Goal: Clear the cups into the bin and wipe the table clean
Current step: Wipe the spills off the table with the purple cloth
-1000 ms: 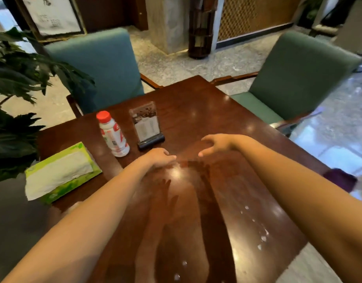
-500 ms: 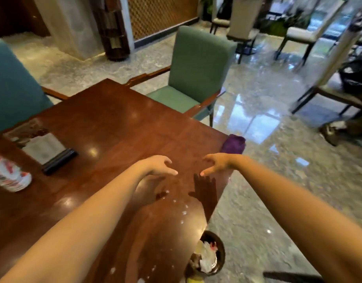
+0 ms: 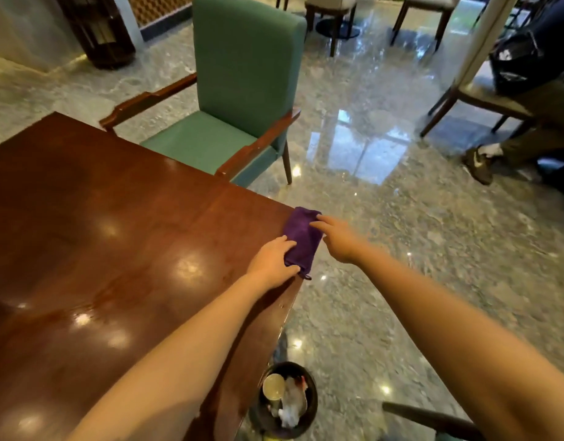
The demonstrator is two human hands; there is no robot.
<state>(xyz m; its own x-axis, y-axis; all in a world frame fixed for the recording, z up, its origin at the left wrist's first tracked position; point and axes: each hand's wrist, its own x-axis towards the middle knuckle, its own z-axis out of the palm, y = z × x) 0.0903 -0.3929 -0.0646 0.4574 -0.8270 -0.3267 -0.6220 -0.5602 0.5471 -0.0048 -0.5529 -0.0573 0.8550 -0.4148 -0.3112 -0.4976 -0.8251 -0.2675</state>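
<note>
Nearest, on the floor just below the table's near right edge, stands a dark round bin [image 3: 285, 401]. It holds a cup [image 3: 273, 382] seen from above with a pale lid or rim, and beside it some crumpled white rubbish [image 3: 292, 405]. A dark chair leg [image 3: 430, 420] crosses the floor to the right of the bin.

Both bare forearms reach forward from the lower edge of the view. The dark polished wooden table [image 3: 115, 249] fills the left side, glossy with light spots and some faint smears on the surface. No cups show on the part of the table in view.

At the table's right corner lies a purple cloth [image 3: 303, 238], folded into a narrow strip along the right edge, its lower end hanging slightly over that edge. The left hand [image 3: 272, 261] lies palm down on the cloth's near end, fingers loosely curled onto the fabric and thumb against its lower end; whether it actually pinches the cloth I cannot tell. The right hand [image 3: 334, 238] reaches in from beyond the table's edge, fingers stretched out and slightly spread, tips touching the cloth's far end, not closed on it.

Beyond the corner stands a green armchair [image 3: 242, 90] with wooden armrests, drawn up to the table's far edge. Further off on the shiny stone floor [image 3: 385, 218] are pale chairs, and at the far right a seated person's leg and shoe [image 3: 478, 162].
</note>
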